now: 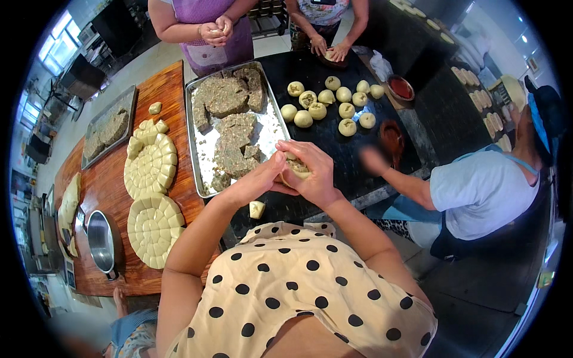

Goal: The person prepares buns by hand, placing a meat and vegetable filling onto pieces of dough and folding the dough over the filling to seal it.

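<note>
Both hands are cupped around a filled dough ball (298, 166), whose brownish filling shows at the top. My left hand (261, 177) presses it from the left, and my right hand (314, 172) curls over its right side. Just below my hands a small pale piece of dough (256, 209) lies on the black tabletop (334, 185). Left of my hands, a metal tray (196, 161) bears thick slabs of speckled brown filling (236, 143). Beyond my hands stand several round filled dough balls (303, 119), some with filling showing through the top.
On the wooden table (194, 206) lie two rounds of dough cut into pieces (155, 230), a steel pot (102, 243) and a second filling tray (109, 126). A bowl of red liquid (400, 88) stands far right. Co-workers stand opposite and at right, one reaching over the black table.
</note>
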Available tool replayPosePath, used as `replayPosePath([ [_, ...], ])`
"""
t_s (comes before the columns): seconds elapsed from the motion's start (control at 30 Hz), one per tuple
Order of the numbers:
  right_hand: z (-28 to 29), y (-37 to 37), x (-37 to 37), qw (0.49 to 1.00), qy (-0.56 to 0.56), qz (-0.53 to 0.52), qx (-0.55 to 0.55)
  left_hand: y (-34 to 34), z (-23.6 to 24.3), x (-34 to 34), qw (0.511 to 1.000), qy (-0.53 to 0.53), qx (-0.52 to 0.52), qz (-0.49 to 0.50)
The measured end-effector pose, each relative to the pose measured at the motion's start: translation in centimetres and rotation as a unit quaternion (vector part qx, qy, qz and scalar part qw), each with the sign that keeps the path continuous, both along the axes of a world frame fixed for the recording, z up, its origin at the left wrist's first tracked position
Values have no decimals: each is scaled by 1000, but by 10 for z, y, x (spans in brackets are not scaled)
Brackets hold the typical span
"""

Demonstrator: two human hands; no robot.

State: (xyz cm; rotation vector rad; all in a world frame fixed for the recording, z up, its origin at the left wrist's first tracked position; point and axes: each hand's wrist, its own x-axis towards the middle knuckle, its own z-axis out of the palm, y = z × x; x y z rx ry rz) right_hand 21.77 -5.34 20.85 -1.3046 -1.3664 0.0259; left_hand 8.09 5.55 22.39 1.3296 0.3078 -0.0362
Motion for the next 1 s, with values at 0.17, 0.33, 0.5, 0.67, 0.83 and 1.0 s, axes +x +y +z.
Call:
replayPosePath([
  [0.17, -10, 15, -9, 975, 217, 7, -48, -11, -13, 5, 961, -71, 256, 75],
  [0.33, -11, 19, -12, 994, 93, 46, -30, -11, -30, 13, 936, -122, 279, 176],
  [0.5, 6, 15, -18, 1000, -4, 19, 18, -20, 20, 0, 969, -96, -103, 203],
  [0.67, 7, 16, -19, 993, 100, 34, 43, -11, 11, -12, 945, -197, -218, 141],
  [0.83, 10, 20, -41, 996, 86, 33, 5, -20, -30, 5, 895, -169, -301, 283],
  [1.0, -6, 23, -50, 993, 108, 42, 2, -24, -33, 9, 893, -168, -281, 310],
])
